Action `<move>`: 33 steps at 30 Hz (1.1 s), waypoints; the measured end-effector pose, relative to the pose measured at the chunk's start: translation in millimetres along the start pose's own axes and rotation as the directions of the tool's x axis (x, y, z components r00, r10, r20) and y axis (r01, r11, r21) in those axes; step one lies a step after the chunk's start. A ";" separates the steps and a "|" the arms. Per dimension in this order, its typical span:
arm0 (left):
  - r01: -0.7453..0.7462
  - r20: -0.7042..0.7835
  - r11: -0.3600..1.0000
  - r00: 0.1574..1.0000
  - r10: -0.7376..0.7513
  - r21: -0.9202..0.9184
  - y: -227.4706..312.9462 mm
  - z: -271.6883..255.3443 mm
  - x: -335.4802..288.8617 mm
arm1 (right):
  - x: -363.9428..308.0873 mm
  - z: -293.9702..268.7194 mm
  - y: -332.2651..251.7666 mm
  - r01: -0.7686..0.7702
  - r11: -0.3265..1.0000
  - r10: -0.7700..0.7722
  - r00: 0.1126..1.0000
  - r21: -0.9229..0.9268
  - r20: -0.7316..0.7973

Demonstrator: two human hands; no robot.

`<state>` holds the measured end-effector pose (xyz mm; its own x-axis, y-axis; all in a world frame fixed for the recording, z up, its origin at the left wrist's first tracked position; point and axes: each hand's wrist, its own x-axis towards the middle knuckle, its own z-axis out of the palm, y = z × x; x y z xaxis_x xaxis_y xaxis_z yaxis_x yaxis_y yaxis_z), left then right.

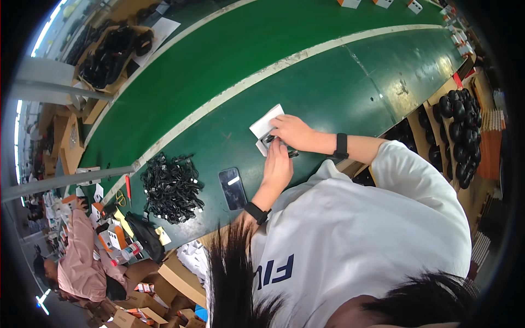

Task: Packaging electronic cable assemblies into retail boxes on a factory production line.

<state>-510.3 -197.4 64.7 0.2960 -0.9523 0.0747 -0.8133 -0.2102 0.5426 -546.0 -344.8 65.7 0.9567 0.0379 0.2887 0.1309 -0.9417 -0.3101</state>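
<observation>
A small white cardboard box (266, 123) with its flap raised stands on the green worktable. My right hand (297, 134) is closed on the right side of this box, thumb and fingers at its open edge. From below, my left hand (278, 164) reaches to the opening with its fingers pinched together. A thin black piece like a cable (293, 154) sticks out beside the left palm, and something dark shows at the box opening between the fingertips. What exactly lies inside is hidden by my fingers. Both wrists wear black bands.
A heap of black cables (172, 187) lies left of my hands, with a dark phone (233, 188) between. Beyond a pale rail runs a green conveyor belt (229, 52). A person in pink (82, 257) works at far left, near scissors (120, 198). Black rounded items (462, 126) fill the right side.
</observation>
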 end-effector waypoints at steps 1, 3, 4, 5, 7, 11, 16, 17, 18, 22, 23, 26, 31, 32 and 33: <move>0.006 -0.057 1.000 0.998 -0.005 0.025 6.4 -1.8 -1.5 | -1.6 4.3 1.5 -0.007 1.000 0.007 1.000 -0.001 -0.002; 0.017 -0.116 0.999 0.993 -0.011 0.052 11.8 -6.2 -0.3 | 1.1 7.5 0.5 -0.072 0.997 0.074 0.995 -0.033 0.062; 0.009 -0.106 1.000 0.994 -0.006 0.028 13.0 -7.6 1.1 | 0.0 9.3 1.6 -0.076 0.997 0.077 0.995 -0.033 0.061; 0.005 -0.099 1.000 0.995 -0.004 0.005 14.5 -8.5 0.8 | -1.5 10.5 1.4 -0.066 0.998 0.066 0.995 -0.001 0.079; 0.022 -0.074 0.999 0.997 -0.020 0.026 14.2 -1.0 1.3 | -6.4 9.3 2.1 -0.059 0.998 0.056 0.994 0.031 0.096; 0.071 -0.026 0.995 0.997 -0.069 0.071 14.2 4.8 4.1 | -10.5 1.9 5.3 -0.025 0.979 0.006 0.996 0.202 0.093; 0.060 -0.015 0.985 0.998 -0.058 0.161 5.2 -0.1 0.9 | -21.8 5.9 3.1 -0.213 0.881 0.180 0.977 0.422 0.118; 0.036 0.036 0.968 0.998 -0.047 0.247 -1.2 3.0 2.1 | -22.5 -1.1 -0.8 -0.265 0.856 0.234 0.964 0.444 0.124; 0.034 0.037 0.968 0.998 -0.045 0.249 -3.7 4.4 4.0 | -22.7 -9.4 -3.5 -0.314 0.827 0.286 0.949 0.466 0.131; 0.037 0.061 0.903 0.996 -0.070 0.427 -6.9 6.7 16.4 | -23.3 -30.8 -7.5 -0.178 0.912 0.275 0.934 0.369 -0.230; 0.058 0.065 0.888 0.993 -0.098 0.456 -3.8 4.2 20.3 | -26.9 -28.7 -7.7 -0.280 0.845 0.433 0.858 0.455 -0.277; 0.026 0.137 0.913 0.987 -0.089 0.406 2.2 -10.6 19.5 | -35.4 -11.6 -12.0 -0.359 0.605 0.645 0.744 0.711 -0.173; -0.016 -0.012 0.999 1.000 0.017 0.043 2.1 -18.6 1.2 | -45.5 4.8 -15.3 -0.326 0.694 0.511 0.852 0.643 -0.120; -0.056 -0.039 0.996 0.998 0.054 -0.064 4.4 -24.3 -1.8 | -47.5 10.9 -13.2 -0.314 0.751 0.486 0.858 0.581 -0.165; -0.059 -0.034 0.996 0.998 0.057 -0.068 2.7 -28.0 -7.1 | -50.0 14.5 -9.8 -0.320 0.748 0.492 0.855 0.582 -0.163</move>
<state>-500.6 -185.0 89.1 0.2663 -0.9546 0.1333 -0.7934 -0.1385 0.5927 -591.4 -332.6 41.1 0.8399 -0.4858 0.2422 -0.0565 -0.5220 -0.8511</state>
